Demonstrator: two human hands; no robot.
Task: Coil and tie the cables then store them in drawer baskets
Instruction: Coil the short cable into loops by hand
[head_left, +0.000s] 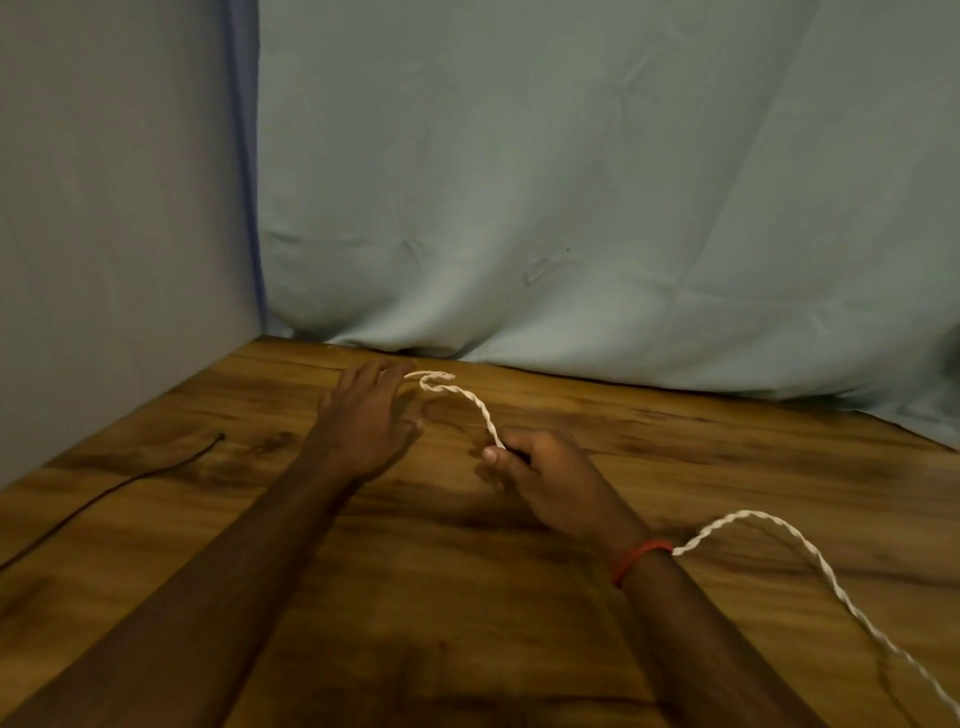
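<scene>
gripping white twisted cable (480, 410) w/ right hand (540, 483), free end pointing away, toward left hand (366, 421)

White twisted cable (480, 410): the stretch between the right hand (545, 483) grip and the red wristband (636, 558) is hidden behind palm and wrist. The long run exits the frame at the bottom-right corner, so that end is out of view. Looped tip by the left hand (363, 421): touching or apart, cannot tell, edges are soft there. Black cable (130, 480): cut off at the left edge, and the tip is too small to tell the connector. Both forearms are clipped by the bottom edge. Dark shape (951, 358) at the right edge above the table (675, 467): clipped and blurred, cannot identify.
</scene>
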